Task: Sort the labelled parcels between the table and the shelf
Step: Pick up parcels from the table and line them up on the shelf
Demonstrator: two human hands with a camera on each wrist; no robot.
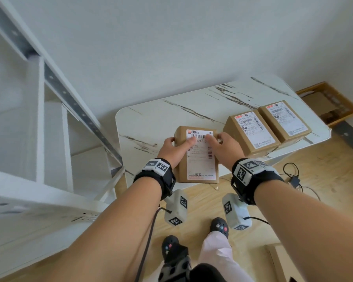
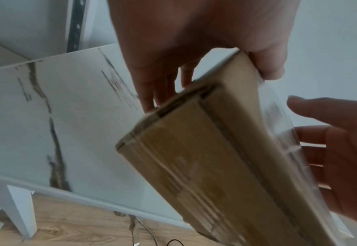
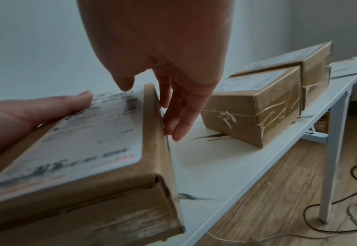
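White wall (image 1: 171,47), wood floor (image 1: 314,180), black cables (image 1: 293,176), open cardboard box (image 1: 330,102), dark clogs (image 1: 219,226)

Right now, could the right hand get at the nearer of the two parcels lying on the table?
Probably yes, once it lets go. The right hand grips the held parcel together with the left hand. The nearer parcel lies close on its right, on the table, with nothing between.

Left hand (image 1: 172,148): forearm extended forward, thumb laid flat on top of the parcel (image 1: 198,157), fingers wrapped down its left side. Right hand (image 1: 225,147): forearm extended, thumb on top, fingers down the right side. Both wrists banded.
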